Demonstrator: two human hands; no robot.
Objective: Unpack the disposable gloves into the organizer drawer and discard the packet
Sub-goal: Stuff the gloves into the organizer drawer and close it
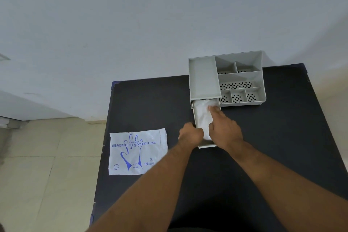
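Head view: gloves [201,117] in drawer [207,145] under right hand [224,130]; left hand [191,134] grips drawer.

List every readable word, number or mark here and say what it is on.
"EMBOSSED": glove packet.
"DISPOSABLE POLYETHYLENE GLOVES": same packet.
"L" in a circle: its lower left corner.
"CE": lower right.
"100 PIECES": lower right.
Small print at the drawn glove's cuff: too small to read.
Organizer: no text.

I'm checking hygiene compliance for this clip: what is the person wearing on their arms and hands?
Nothing visible: the left hand and right hand are ungloved, both forearms are bare with no sleeves in view, and no watch, ring or bracelet shows.
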